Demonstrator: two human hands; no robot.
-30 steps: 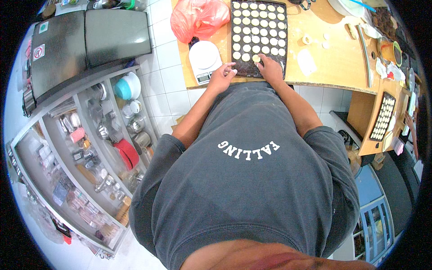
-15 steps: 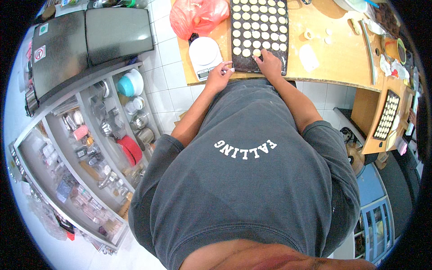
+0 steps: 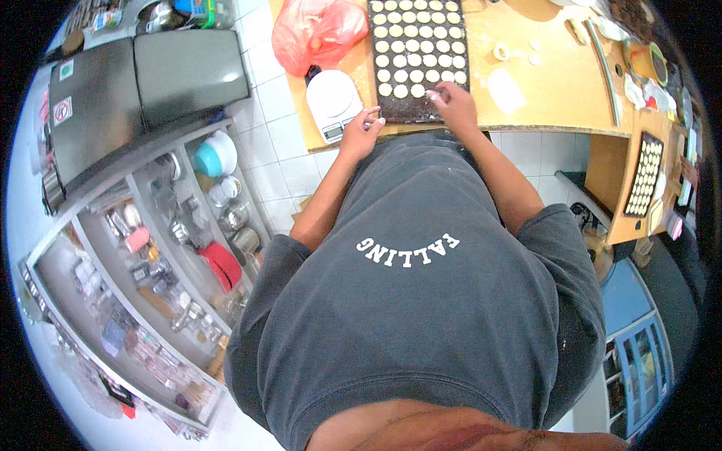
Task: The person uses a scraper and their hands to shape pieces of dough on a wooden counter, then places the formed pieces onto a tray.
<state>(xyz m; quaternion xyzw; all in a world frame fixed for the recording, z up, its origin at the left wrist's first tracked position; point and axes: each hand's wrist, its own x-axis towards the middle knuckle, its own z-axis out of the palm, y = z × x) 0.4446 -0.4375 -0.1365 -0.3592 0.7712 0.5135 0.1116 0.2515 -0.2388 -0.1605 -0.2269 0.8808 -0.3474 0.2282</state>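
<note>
A dark baking tray [image 3: 406,114] lies at the table's near edge with rows of small pale dough rounds [image 3: 417,61] on it. My right hand [image 3: 456,107] is over the tray's near right part. Its fingers are pinched together beside the last dough round of the nearest row; a pale bit shows at the tips, too small to make out. My left hand [image 3: 361,134] rests by the tray's near left corner, thumb and forefinger apart. Just left of it stands a white kitchen scale [image 3: 333,99] with a round platform.
A red plastic bag [image 3: 320,34] lies behind the scale. To the tray's right are a pale sheet [image 3: 506,90] and a ring-shaped cutter [image 3: 501,51]. A second filled tray [image 3: 644,174] lies on the far right table. Grey shelving [image 3: 154,248] stands at left.
My right hand has moved slightly relative to the tray, staying by the nearest row. The left hand's forefinger has lifted a little. The whole view has shifted slightly.
</note>
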